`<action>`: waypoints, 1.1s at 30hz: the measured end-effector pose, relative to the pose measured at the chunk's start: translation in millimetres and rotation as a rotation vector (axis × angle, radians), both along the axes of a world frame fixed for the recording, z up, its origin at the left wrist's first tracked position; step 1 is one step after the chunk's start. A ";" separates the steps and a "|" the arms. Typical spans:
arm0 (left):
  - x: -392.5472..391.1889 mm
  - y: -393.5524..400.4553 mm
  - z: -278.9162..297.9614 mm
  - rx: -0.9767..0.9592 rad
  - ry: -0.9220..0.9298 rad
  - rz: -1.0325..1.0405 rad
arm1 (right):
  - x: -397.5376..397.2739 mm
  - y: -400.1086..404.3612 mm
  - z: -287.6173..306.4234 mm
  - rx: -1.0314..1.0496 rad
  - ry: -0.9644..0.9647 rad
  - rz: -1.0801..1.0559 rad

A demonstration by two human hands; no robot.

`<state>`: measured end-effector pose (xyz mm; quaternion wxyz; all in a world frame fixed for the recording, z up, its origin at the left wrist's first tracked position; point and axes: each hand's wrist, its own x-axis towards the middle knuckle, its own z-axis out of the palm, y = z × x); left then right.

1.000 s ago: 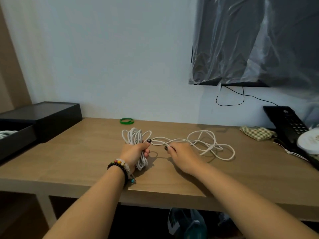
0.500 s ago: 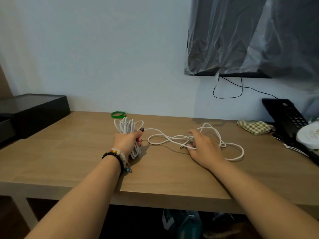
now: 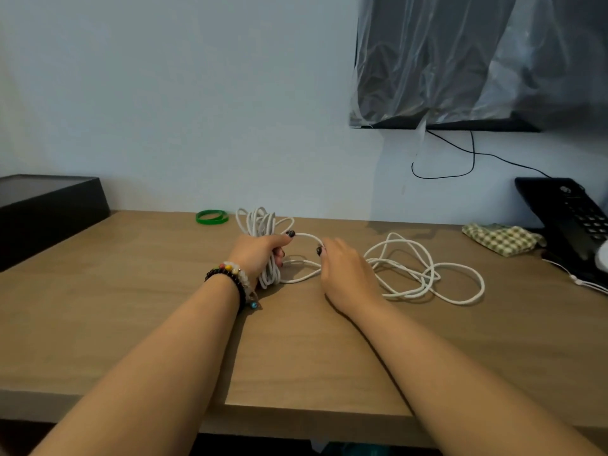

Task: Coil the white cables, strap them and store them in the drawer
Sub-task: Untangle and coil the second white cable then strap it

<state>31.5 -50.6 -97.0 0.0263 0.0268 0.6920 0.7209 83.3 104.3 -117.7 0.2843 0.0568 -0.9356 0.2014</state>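
Observation:
My left hand (image 3: 260,253) grips a bundle of coiled white cable (image 3: 263,225), its loops standing up above my fist and hanging below it onto the wooden table (image 3: 131,307). A strand runs from my left thumb in an arc to my right hand (image 3: 345,274), which pinches it just right of the coil. The loose remainder of the cable (image 3: 424,271) lies in tangled loops on the table to the right. A green band (image 3: 212,217) lies behind the coil near the wall.
A black box (image 3: 49,205) stands at the table's left end. At the right sit a checked cloth (image 3: 500,238) and a black telephone (image 3: 572,218) with a thin white cord. A plastic-covered screen (image 3: 477,60) hangs on the wall above.
My right hand has come back left from the loose loops, bringing a strand close to the coil. My left hand keeps its grip on the bundle.

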 end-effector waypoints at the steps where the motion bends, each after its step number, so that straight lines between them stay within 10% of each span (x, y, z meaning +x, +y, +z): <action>1: -3.8 1.3 -0.6 0.010 0.002 -0.021 | -2.6 2.1 -0.7 -0.045 0.011 0.021; 9: -5.5 12.1 -2.2 -0.036 0.106 -0.185 | -17.6 18.4 -2.3 -0.417 0.186 0.203; 19: 18.8 12.2 11.0 -0.390 0.336 -0.329 | -25.8 28.2 8.2 -0.431 0.192 0.211; 33: 20.1 22.6 8.8 -0.297 0.358 -0.404 | -17.7 31.7 31.3 -0.546 0.247 0.230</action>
